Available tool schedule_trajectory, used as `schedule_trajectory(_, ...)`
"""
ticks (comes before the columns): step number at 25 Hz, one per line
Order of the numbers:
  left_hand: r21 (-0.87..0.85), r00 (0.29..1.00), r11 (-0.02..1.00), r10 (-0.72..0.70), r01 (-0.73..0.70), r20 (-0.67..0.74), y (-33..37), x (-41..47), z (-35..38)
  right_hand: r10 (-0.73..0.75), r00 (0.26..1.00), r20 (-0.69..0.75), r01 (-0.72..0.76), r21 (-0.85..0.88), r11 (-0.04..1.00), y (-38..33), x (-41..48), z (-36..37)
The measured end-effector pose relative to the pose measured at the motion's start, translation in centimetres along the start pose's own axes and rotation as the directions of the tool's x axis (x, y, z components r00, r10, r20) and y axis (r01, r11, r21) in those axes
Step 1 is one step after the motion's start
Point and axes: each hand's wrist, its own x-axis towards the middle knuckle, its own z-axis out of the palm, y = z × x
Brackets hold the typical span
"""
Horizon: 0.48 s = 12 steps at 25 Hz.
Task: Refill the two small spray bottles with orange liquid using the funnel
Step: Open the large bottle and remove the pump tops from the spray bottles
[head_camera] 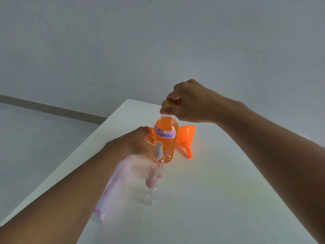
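In the head view, the big orange bottle (165, 138) is standing upright at the centre of the frame on the white table (219, 191). The left hand (139, 140) is gripping its side, and the right hand (190, 103) is pinching the cap (168, 102) directly above, so a twist would be turning about that vertical axis. The funnel (187, 138) is lying on its side just right of the bottle, nearer the right hand. The farther spray bottle (159, 161) and the nearer spray bottle (151, 189) are standing just below, between the forearms.
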Motion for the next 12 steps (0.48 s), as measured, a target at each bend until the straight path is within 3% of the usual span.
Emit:
schedule_trajectory(3,0.029,1.000,1.000,-0.011,0.011,-0.004,0.0,0.0,0.0,0.000,1.000,0.015,-0.001,0.046,0.999,0.0,0.2,-0.7)
schedule_trajectory(12,0.118,0.999,0.992,-0.036,0.036,0.004,0.6,0.2,-0.3,-0.131,0.977,0.167,0.141,-0.045,0.989,0.4,-0.1,-2.1)
